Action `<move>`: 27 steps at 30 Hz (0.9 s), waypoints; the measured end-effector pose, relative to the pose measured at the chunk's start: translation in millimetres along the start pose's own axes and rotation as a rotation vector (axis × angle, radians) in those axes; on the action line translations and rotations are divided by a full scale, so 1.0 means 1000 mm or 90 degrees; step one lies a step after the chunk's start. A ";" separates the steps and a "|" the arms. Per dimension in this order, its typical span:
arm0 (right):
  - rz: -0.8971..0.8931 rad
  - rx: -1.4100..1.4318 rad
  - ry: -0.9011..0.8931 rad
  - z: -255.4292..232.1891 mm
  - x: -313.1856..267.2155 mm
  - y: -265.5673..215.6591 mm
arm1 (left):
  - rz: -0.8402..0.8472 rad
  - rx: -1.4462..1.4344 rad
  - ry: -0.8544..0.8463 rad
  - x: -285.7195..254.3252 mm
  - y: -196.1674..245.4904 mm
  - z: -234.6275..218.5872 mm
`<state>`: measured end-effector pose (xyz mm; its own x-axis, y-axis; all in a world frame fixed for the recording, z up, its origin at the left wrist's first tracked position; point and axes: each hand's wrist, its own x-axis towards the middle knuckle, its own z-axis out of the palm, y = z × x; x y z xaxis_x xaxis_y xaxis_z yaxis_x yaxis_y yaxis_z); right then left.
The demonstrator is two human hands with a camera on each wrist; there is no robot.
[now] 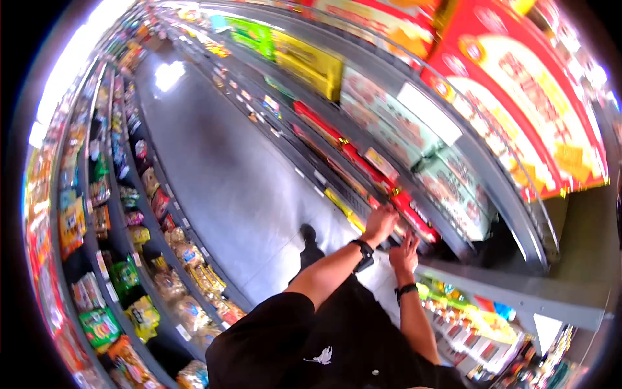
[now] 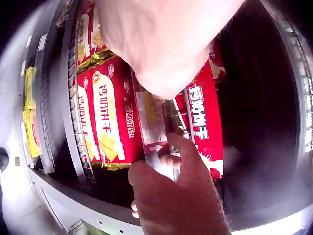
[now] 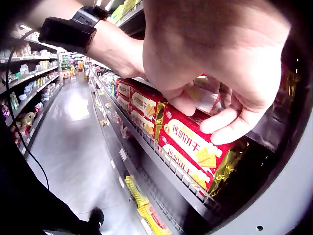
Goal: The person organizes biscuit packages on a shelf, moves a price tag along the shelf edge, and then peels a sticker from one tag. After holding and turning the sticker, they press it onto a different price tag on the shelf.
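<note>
A clear plastic-wrapped package (image 2: 152, 125) with a white label lies among red biscuit packs (image 2: 108, 115) on a shelf. My right hand (image 2: 178, 191) pinches its near end, thumb on one side and bent fingers on the other. My left hand (image 2: 161, 44) is at its farther part, fingers bent down onto it and mostly hidden behind the hand. In the right wrist view my right hand (image 3: 215, 63) leans over the red packs (image 3: 188, 139), its fingertips at the plastic. The head view shows the left hand (image 1: 381, 223) and right hand (image 1: 405, 256) close together at the shelf edge.
A wire rail (image 3: 161, 164) runs along the shelf front. Yellow packs (image 3: 146, 205) sit on a lower shelf. Pale green boxes (image 1: 453, 181) and large red packs (image 1: 518, 104) stand above. Across the grey aisle floor (image 1: 214, 149) are shelves of bagged snacks (image 1: 142, 314).
</note>
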<state>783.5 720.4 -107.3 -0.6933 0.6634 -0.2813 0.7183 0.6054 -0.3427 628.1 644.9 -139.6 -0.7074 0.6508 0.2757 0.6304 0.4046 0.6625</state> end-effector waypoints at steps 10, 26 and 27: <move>0.007 -0.036 0.034 -0.018 -0.021 -0.036 | 0.120 -0.097 -0.073 -0.029 -0.016 -0.050; -0.162 0.012 0.176 0.014 -0.022 -0.308 | -0.265 0.066 0.195 -0.221 -0.336 -0.580; -0.219 0.005 0.219 -0.019 -0.031 -0.367 | -0.283 0.052 0.242 -0.222 -0.334 -0.628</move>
<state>542.1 485.6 44.1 -0.8303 0.5332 0.1622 0.4494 0.8126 -0.3712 373.4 -38.3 15.7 -0.9647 0.1378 0.2245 0.2595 0.6434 0.7202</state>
